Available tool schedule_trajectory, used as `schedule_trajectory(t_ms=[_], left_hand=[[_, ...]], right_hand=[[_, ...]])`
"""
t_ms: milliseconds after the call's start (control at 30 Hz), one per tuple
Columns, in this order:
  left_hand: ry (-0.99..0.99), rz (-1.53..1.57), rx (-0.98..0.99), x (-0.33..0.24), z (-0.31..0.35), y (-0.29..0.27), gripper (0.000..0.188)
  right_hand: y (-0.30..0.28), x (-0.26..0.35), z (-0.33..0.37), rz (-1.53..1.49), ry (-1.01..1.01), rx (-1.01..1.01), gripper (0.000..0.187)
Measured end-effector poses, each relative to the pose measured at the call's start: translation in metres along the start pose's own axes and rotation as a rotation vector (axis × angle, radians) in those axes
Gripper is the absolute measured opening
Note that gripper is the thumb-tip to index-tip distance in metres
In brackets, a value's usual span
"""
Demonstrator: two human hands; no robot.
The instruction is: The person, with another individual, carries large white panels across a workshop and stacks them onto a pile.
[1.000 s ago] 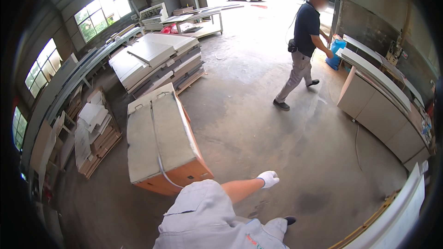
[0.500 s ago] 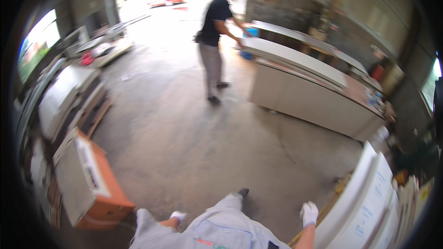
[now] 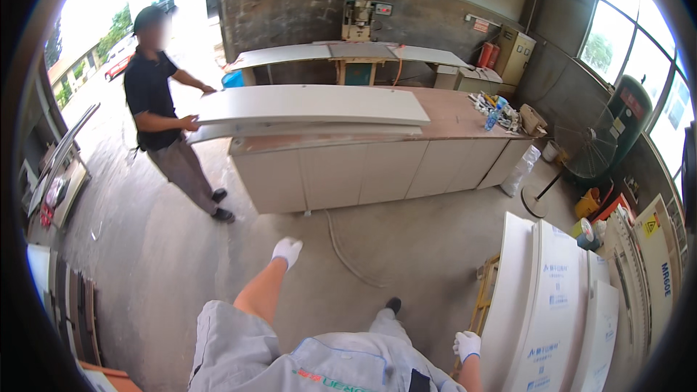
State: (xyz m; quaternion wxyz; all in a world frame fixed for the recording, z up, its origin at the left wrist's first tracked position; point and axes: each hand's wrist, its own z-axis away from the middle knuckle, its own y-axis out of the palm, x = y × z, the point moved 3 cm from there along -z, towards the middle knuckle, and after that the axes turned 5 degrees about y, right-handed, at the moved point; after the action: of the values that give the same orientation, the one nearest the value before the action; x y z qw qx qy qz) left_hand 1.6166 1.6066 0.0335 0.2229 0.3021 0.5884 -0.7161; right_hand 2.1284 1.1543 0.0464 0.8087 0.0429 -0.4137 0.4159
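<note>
My left hand (image 3: 287, 252), in a white glove, is stretched forward over the concrete floor with its fingers curled in and nothing visible in them. Low on the right, my right hand (image 3: 467, 345), also white-gloved, hangs with curled fingers beside a row of upright white panels (image 3: 508, 297); I see nothing in it. Ahead, a co-worker (image 3: 156, 94) in a dark shirt has both hands at the left end of a long white board (image 3: 305, 104). That board lies over another white board (image 3: 254, 131) on a long workbench (image 3: 457, 116).
Plastic bottles and small parts (image 3: 496, 110) lie on the bench's right end. Behind it stands a machine (image 3: 358, 18) with side tables. A pedestal fan (image 3: 585, 152) stands at right. A hose (image 3: 341, 250) crosses the floor. More boards (image 3: 76, 312) lean at far left.
My view has swung right, so bench and co-worker appear farther left and closer. My left hand has come forward; my right hand is lower beside the panels. The co-worker still touches the board.
</note>
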Motion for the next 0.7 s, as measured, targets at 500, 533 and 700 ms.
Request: schedule_trajectory(t_ms=[500,533,700], left_hand=[[-0.636,0.639,-0.023,-0.067,-0.101,0.179,0.029],[-0.669,0.651,-0.063,-0.072,-0.118,0.178,0.031],[-0.710,0.936,-0.211,-0.125,-0.246,0.197,0.028]], right_hand=[[0.234,0.528,-0.324,0.687,-0.672,0.293,0.058],[0.247,0.551,-0.354,0.714,-0.734,0.276,0.059],[0.333,0.657,-0.432,0.784,-0.796,0.154,0.063]])
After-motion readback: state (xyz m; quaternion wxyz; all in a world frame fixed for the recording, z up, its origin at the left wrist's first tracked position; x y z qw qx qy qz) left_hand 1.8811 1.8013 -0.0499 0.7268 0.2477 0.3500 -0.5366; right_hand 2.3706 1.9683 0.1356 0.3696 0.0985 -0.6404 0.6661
